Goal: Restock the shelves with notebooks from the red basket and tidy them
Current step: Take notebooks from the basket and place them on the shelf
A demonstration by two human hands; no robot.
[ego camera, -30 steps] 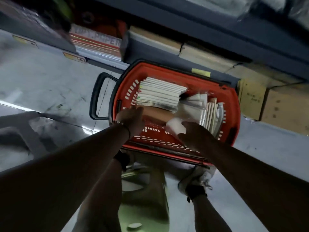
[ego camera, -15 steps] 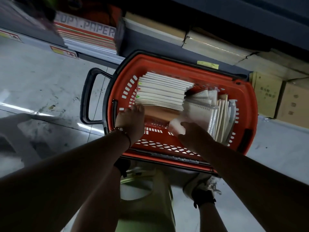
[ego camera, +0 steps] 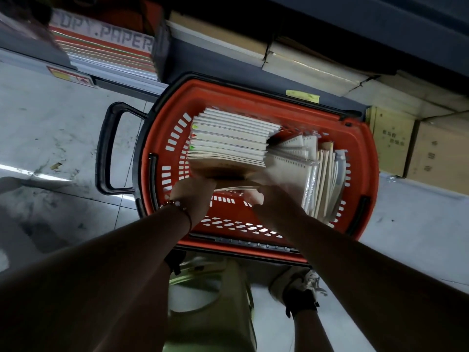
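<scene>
Two hands in the red basket (ego camera: 360,158).
Left hand (ego camera: 193,196) and right hand (ego camera: 274,201) each grip the brown notebooks (ego camera: 228,171).

One red basket (ego camera: 256,97); two notebook stacks (ego camera: 228,138), (ego camera: 322,179); two hands (ego camera: 195,196), (ego camera: 276,204); two cardboard boxes (ego camera: 390,141), (ego camera: 441,158).

Bare forearms, no sleeves; beaded bracelet (ego camera: 175,205) on left wrist; pale laced sneaker (ego camera: 299,288) (dark ankle sock).
</scene>
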